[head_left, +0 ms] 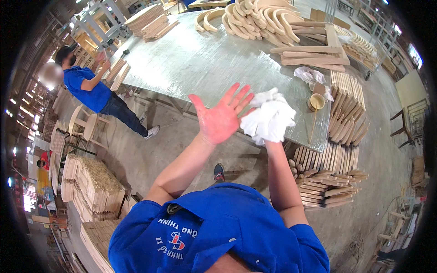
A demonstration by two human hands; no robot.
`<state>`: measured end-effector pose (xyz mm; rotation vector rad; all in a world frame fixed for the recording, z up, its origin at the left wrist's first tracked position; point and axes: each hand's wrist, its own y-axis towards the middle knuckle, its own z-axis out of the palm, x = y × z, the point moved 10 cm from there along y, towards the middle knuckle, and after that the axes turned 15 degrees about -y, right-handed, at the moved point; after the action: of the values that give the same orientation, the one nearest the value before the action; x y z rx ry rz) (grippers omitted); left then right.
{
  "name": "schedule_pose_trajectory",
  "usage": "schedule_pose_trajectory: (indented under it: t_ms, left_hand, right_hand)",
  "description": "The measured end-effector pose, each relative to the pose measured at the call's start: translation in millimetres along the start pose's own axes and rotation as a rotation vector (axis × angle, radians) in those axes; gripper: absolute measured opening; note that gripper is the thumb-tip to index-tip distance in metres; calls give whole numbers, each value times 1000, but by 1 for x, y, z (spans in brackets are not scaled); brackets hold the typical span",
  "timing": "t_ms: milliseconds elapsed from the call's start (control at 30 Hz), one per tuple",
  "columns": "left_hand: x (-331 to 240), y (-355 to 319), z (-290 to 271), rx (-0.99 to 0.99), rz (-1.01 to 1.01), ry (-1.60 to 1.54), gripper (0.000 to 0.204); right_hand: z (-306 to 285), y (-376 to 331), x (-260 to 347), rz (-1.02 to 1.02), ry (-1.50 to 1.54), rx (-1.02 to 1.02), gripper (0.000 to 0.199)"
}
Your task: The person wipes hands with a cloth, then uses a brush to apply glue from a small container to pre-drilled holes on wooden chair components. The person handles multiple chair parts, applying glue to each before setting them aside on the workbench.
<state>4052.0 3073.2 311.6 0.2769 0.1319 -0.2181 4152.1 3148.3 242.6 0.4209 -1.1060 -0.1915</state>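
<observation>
Left hand [221, 120]: palm to the camera, fingers spread, grip wide, nothing held. Its outermost finger runs up to the edge of the white cloth [269, 114]; whether they touch cannot be told.

Right hand [273, 144]: only the part by the wrist shows clearly; fingers hidden by the bunched cloth. Grip holding the cloth; exact finger placement not visible.

Cloth: in front of the near edge of the worktop [182, 57], hiding part of that edge; height above it unclear.

On worktop, right side: cup [316, 102], contents hard to make out, thin stick [313, 125] beside it; crumpled white material [308, 74] just beyond. Far side: curved wooden pieces [261, 20], overlapping, lower ones partly concealed. Wearer's shoe [219, 172] partly covered by the shirt [218, 223].
</observation>
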Motion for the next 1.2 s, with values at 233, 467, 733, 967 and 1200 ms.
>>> schedule_pose_trajectory:
  t_ms: [233,467,733,967,1200]
  left_hand:
    - [15,-24,-37,-72,-33,68,95]
    - [7,-39,-88,-129,148,936,73]
    - [10,-34,-69,-245,-149,26,55]
    - [-24,-43,-97,-320,95,-32,48]
    - [-43,-43,-75,-331,549,431,46]
  right_hand:
    - [116,-41,80,-44,-1408,193,37]
    - [88,-30,33,169,-751,169,36]
    - [138,-34,78,-835,-1599,979,73]
    - [129,-30,82,-666,-1796,734,69]
    - [151,-60,56,-713,-1626,751,61]
